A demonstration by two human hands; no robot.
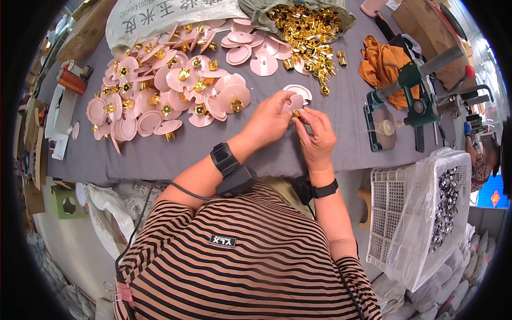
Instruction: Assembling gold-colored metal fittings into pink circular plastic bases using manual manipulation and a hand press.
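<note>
Above the near middle of the table, my left hand [269,120] is closed on the edge of a pale pink disc [293,103]. Close against that disc, the fingertips of my right hand [319,138] pinch a small gold crown-shaped piece [298,112], partly covered by the fingers. Just beyond my hands another pink disc [300,90] shows. To the left spreads a heap of pink discs with gold pieces fixed on them [181,74]. Plain pink discs [263,64] lie farther back, beside a large pile of loose gold pieces [309,32].
A green hand press [413,96] with a red-knobbed lever stands at the right, near an orange cloth [385,72]. A white plastic crate [393,213] of shiny metal parts sits right of me. White sacking [170,21] lies at the back, an orange-brown box [72,79] at far left.
</note>
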